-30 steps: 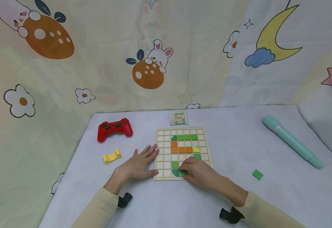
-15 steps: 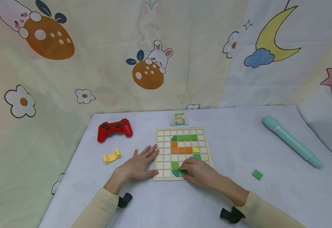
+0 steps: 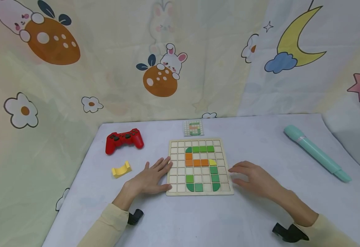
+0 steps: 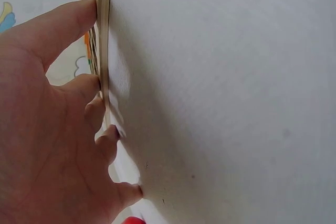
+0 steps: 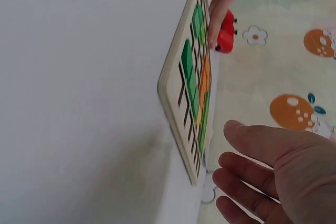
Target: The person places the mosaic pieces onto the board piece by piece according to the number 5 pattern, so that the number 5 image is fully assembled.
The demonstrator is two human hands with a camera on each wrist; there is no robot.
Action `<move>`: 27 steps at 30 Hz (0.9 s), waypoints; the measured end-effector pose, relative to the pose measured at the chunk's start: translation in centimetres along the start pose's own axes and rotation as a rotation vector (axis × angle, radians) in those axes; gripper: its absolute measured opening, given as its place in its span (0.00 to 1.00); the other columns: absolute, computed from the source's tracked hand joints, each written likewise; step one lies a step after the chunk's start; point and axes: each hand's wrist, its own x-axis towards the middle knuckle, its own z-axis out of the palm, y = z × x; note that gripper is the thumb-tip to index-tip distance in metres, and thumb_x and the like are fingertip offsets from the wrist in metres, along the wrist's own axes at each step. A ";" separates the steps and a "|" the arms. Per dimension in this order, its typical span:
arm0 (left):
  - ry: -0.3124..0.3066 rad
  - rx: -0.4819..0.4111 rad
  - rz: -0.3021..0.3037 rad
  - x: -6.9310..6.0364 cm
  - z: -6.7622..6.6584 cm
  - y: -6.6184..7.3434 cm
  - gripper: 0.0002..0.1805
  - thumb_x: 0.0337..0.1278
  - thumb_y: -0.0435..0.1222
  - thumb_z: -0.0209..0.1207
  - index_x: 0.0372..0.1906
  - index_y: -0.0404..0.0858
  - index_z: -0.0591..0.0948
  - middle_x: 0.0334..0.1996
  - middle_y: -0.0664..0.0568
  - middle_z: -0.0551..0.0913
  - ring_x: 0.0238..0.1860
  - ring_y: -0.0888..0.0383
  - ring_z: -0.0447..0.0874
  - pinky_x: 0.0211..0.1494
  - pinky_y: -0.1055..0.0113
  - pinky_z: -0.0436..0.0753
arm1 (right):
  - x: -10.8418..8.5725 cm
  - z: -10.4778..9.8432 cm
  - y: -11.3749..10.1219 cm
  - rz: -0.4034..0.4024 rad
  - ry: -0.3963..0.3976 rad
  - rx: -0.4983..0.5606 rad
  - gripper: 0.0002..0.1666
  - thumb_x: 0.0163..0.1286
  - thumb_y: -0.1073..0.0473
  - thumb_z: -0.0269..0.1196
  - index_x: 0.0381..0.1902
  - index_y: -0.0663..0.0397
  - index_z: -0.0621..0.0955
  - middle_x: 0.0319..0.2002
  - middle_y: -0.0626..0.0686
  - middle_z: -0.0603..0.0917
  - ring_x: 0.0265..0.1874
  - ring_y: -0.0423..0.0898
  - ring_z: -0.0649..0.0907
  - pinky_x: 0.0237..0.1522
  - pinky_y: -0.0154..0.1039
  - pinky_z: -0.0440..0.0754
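Observation:
A wooden grid board (image 3: 173, 164) lies on the white table with green, orange and yellow tiles set in some of its cells. The green square tile (image 3: 199, 187) sits in the bottom row beside a rounded green tile (image 3: 190, 187). My left hand (image 3: 149, 180) is spread, its fingertips and thumb touching the board's left edge; the left wrist view shows the thumb (image 4: 73, 22) against that edge. My right hand (image 3: 252, 176) hovers just right of the board, fingers loosely bent. Nothing shows between its thumb and fingers in the right wrist view (image 5: 294, 166).
A small pattern card (image 3: 193, 128) lies behind the board. To the left are a red game controller (image 3: 125, 140) and a yellow curved block (image 3: 122, 169). A turquoise microphone-shaped stick (image 3: 317, 152) lies at the right. A patterned cloth (image 3: 115, 68) hangs behind the table.
My right hand has left the green tile in the bottom row and moved right, off the board. Its arm now covers where a loose green tile lay. My left hand stays put.

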 end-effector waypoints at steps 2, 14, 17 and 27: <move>-0.001 -0.001 -0.002 0.0 0.0 0.0 0.46 0.59 0.62 0.53 0.77 0.50 0.50 0.79 0.60 0.41 0.79 0.52 0.41 0.74 0.34 0.47 | -1.2 -0.8 1.8 0.024 0.025 -0.015 0.20 0.58 0.57 0.70 0.50 0.50 0.84 0.50 0.54 0.83 0.51 0.54 0.82 0.51 0.52 0.82; 0.003 -0.011 0.007 -0.1 0.0 -0.1 0.46 0.59 0.61 0.54 0.77 0.50 0.51 0.79 0.59 0.41 0.79 0.51 0.41 0.73 0.34 0.47 | -7.1 -1.8 9.1 0.161 0.010 -0.025 0.31 0.51 0.48 0.74 0.50 0.57 0.82 0.49 0.60 0.82 0.48 0.61 0.81 0.47 0.59 0.79; 0.005 -0.009 0.007 -0.1 0.0 -0.1 0.46 0.60 0.61 0.54 0.77 0.50 0.50 0.79 0.59 0.41 0.79 0.52 0.40 0.73 0.34 0.47 | -7.4 -1.4 9.4 0.125 0.052 -0.051 0.28 0.50 0.49 0.75 0.48 0.55 0.84 0.48 0.57 0.83 0.46 0.58 0.82 0.46 0.56 0.80; 0.006 -0.015 0.019 -0.2 0.0 -0.1 0.46 0.60 0.61 0.53 0.77 0.49 0.50 0.79 0.59 0.40 0.79 0.51 0.40 0.73 0.33 0.46 | -7.6 -0.3 9.8 0.091 0.147 -0.129 0.23 0.46 0.60 0.76 0.43 0.55 0.85 0.41 0.52 0.84 0.38 0.52 0.84 0.39 0.48 0.83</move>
